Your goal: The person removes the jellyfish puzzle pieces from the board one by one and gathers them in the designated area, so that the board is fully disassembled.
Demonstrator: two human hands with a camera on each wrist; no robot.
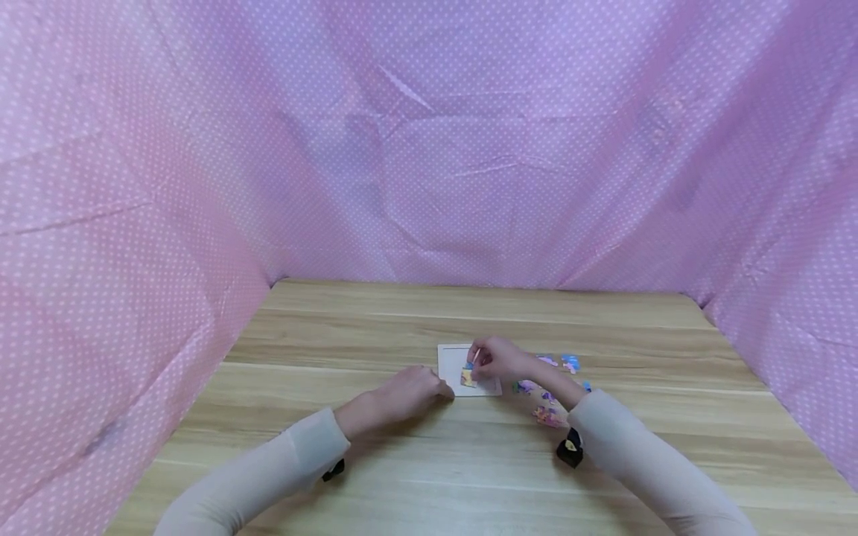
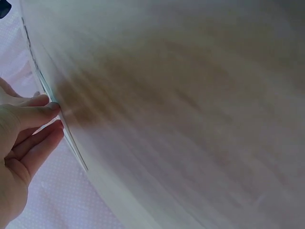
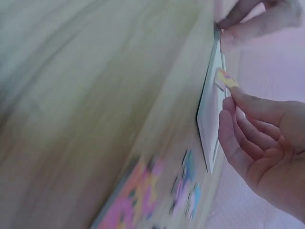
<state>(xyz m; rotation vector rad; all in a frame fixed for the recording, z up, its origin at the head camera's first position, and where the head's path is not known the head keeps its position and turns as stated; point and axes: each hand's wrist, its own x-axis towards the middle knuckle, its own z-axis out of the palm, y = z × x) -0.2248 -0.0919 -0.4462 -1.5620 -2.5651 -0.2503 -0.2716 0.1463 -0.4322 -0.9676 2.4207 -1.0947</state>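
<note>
A white puzzle tray (image 1: 450,363) with a raised rim lies flat on the table. My right hand (image 1: 497,359) pinches a yellow jigsaw piece (image 1: 468,375) between thumb and finger over the tray. In the right wrist view the piece (image 3: 226,78) is tilted, its pale edge close to the tray (image 3: 208,112); whether it touches is unclear. My left hand (image 1: 417,392) is at the tray's near left corner. The left wrist view shows thumb and fingers of that hand (image 2: 28,131) gripping the tray's edge (image 2: 72,143).
Several loose jigsaw pieces (image 1: 548,417) in pink, purple and blue lie right of the tray, partly under my right forearm. The wood-grain table (image 1: 429,476) is surrounded by pink dotted cloth (image 1: 456,186) at the back and sides. A black wrist device (image 1: 570,449) sits below the right sleeve.
</note>
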